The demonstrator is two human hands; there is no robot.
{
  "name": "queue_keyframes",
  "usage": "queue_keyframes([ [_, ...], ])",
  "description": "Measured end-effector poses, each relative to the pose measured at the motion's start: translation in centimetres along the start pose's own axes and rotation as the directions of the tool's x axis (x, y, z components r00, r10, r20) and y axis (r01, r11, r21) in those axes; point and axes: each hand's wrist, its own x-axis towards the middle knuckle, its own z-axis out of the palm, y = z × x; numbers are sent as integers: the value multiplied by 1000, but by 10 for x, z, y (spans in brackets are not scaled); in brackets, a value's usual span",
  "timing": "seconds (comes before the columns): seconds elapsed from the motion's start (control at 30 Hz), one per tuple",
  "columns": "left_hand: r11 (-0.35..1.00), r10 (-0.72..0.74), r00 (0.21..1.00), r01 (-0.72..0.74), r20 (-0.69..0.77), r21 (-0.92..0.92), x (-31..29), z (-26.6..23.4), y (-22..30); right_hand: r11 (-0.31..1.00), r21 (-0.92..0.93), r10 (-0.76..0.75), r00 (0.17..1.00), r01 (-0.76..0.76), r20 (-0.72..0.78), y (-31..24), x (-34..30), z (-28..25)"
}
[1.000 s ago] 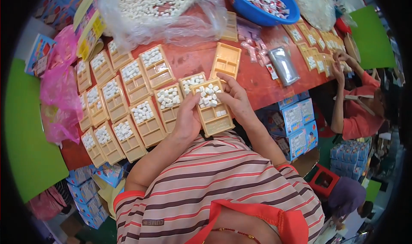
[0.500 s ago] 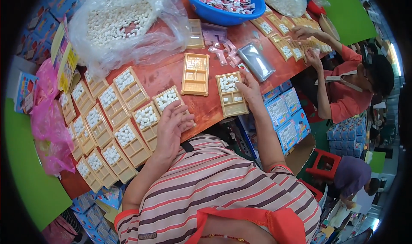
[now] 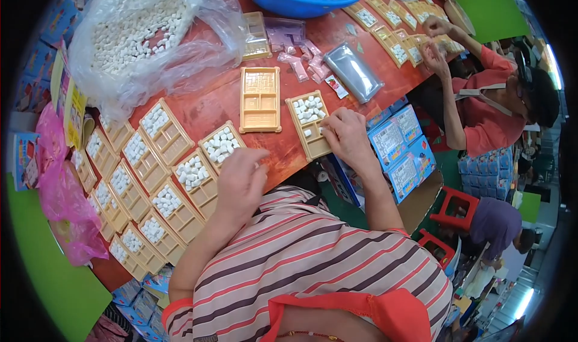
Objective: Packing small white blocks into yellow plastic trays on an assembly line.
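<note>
- On my head feed, right hand (image 3: 348,138) is at the near right tray (image 3: 315,150), fingers bunched narrow over its right edge and middle compartments. Cannot tell if it's pinching a piece or just touching.
- That tray sits slightly tilted at the front edge of the red table (image 3: 208,101). White pieces (image 3: 309,109) fill its top compartment; a couple more sit in the middle, by the fingertips.
- Left hand (image 3: 241,182) is motion-blurred, fingers part-curled and pointing right, over the lower end of a filled tray (image 3: 240,137). I can't tell whether it holds anything.
- Bare tan tray (image 3: 260,121) lies between and beyond the hands, apart from both.
- To my left: slanted rows of trays (image 3: 176,141), white pieces in their top compartments.
- Far side: clear bag (image 3: 211,50) spread open under loose white pieces, blue basin (image 3: 301,6) of sachets, pink packets (image 3: 315,61), silvery packet (image 3: 354,71).
- Far right: a co-worker's hands (image 3: 435,61) work above other trays.
</note>
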Motion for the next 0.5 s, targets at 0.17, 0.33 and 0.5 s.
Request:
queue_keyframes([
  [0.17,602,419,855,-514,306,611,49,53,2,999,41,22,1000,-22,12,5,-4,4],
  [0.33,476,414,830,-547,373,689,67,85,-12,993,119,3,999,1,-37,11,-4,7],
  [0.5,422,417,816,-563,400,710,73,91,-16,986,168,31,972,9,-233,17,13,10],
])
